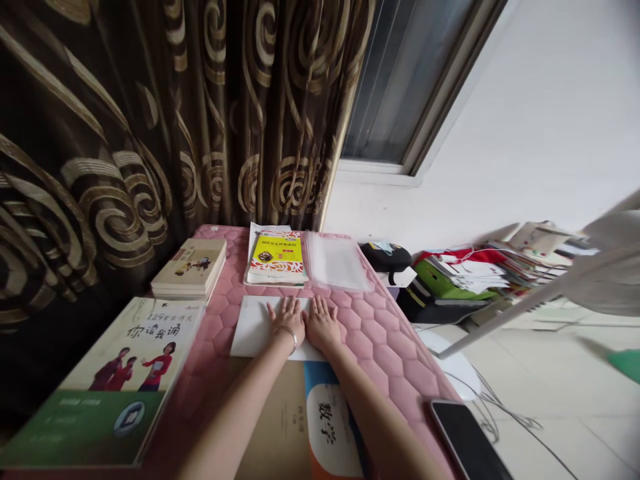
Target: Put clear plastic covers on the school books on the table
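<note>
My left hand (289, 321), with a bracelet at the wrist, lies palm down on a white sheet (253, 327), its fingers stretched and spread. Close beside it my right hand (321, 324) presses flat near the sheet's right end, fingers also extended. Neither hand grips anything. Nearer to me, below the sheet, is a textbook (327, 427) with a blue, white and orange cover panel and a plain brown area (280, 407) to its left. My forearms hide parts of it. Whether the sheet is joined to the book, I cannot tell.
A large green-and-white book (120, 373) and a book stack (193, 267) lie left on the pink quilted surface (395, 333). Beyond my hands are a yellow book (277, 250) and clear plastic covers (337, 261). A phone (467, 440) rests at the right edge; a fan stand (480, 333) is beyond.
</note>
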